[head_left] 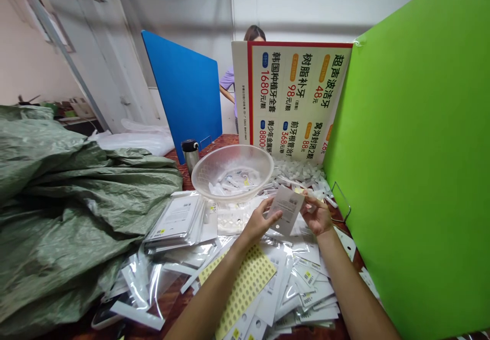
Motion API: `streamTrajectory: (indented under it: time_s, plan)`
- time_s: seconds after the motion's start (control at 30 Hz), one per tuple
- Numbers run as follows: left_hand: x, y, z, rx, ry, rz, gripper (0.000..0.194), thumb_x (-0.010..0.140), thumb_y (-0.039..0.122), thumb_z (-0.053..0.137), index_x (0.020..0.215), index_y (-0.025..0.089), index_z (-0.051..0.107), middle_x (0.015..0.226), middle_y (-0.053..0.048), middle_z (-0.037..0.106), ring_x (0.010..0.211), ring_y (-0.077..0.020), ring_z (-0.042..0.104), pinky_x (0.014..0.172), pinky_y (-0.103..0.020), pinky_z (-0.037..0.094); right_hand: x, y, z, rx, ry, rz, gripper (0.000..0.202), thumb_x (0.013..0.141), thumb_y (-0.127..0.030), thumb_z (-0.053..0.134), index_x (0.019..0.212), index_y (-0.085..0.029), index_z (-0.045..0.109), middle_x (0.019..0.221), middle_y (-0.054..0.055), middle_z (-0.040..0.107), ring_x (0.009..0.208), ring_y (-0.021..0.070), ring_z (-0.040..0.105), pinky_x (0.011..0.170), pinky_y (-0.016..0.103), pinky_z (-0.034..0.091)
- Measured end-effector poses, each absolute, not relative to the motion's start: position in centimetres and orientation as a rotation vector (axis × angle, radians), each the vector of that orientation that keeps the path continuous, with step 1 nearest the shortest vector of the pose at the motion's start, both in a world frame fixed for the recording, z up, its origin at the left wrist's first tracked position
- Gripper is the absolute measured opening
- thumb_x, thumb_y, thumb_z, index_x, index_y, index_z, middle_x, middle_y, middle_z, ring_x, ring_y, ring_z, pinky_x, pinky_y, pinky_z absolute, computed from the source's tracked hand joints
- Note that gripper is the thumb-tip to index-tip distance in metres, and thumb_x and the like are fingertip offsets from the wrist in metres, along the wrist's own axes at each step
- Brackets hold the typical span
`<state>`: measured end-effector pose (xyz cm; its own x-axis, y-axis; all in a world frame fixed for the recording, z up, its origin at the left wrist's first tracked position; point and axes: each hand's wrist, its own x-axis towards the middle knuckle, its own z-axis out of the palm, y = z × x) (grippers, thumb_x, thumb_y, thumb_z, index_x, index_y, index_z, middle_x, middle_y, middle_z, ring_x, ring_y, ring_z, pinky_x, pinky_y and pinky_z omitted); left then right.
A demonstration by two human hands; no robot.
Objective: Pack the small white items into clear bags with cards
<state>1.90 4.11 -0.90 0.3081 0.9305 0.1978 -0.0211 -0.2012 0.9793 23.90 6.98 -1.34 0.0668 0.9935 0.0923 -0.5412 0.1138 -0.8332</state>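
My left hand [262, 221] grips a printed card [287, 208] by its left edge, thumb lying across its face. The card is tilted, with small print and a round hole near its lower end. At the card's right edge, my right hand [317, 213] has its fingers closed in a pinch; a small whitish piece shows there, too unclear to name. Below my arms lies a yellow sheet of round stickers [250, 273]. Loose packaging cards [314, 284] with yellow marks are heaped under my right forearm.
A translucent plastic basin [202, 187] holding small packets stands beyond my hands. Left of it are a steel flask [190, 159] and a stack of bagged cards [178, 220]. Blue [187, 90] and green [413, 166] boards flank the table; a printed board [294, 100] stands behind, a person [227, 80] beyond.
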Motion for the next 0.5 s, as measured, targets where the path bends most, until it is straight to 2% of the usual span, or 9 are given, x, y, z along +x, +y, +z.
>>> streamTrajectory:
  time_s: [0.13,0.27,0.4,0.5]
  plan:
    - [1.8,4.7,-1.6,1.388,0.888,1.088,0.061,0.078,0.064,0.072,0.107,0.011,0.074,0.102,-0.012,0.076,0.087,-0.0282,0.071,0.076,-0.038,0.058,23.0,7.2,-1.7,-0.733,-0.627,1.325,0.029,0.063,-0.023,0.083,0.086,-0.023,0.066,0.075,-0.002,0.068,0.059,0.0122,0.06,0.06,0.028,0.059]
    - [1.7,5.2,-2.0,1.356,0.933,1.206,0.054,0.073,0.06,0.077,0.095,0.011,0.077,0.094,-0.01,0.077,0.082,-0.0239,0.07,0.072,-0.032,0.055,23.4,7.4,-1.9,-0.808,-0.622,1.173,0.034,0.063,-0.032,0.084,0.091,-0.024,0.067,0.078,-0.002,0.067,0.074,0.0154,0.064,0.071,0.031,0.06]
    - [1.2,5.1,-1.8,1.274,0.898,1.079,0.051,0.07,0.056,0.082,0.09,0.01,0.076,0.084,-0.009,0.075,0.068,-0.019,0.066,0.059,-0.026,0.05,24.2,7.4,-1.9,-0.945,-0.823,0.924,0.036,0.068,-0.044,0.08,0.095,-0.023,0.067,0.078,-0.001,0.065,0.074,0.0182,0.062,0.067,0.033,0.057]
    - [0.5,5.0,-1.6,1.175,0.794,0.957,0.049,0.064,0.051,0.088,0.085,0.009,0.074,0.079,-0.009,0.073,0.061,-0.0156,0.064,0.056,-0.023,0.047,24.3,7.0,-1.7,-1.125,-1.113,0.644,0.03,0.078,-0.045,0.07,0.096,-0.022,0.068,0.082,0.002,0.067,0.069,0.0192,0.06,0.067,0.035,0.054]
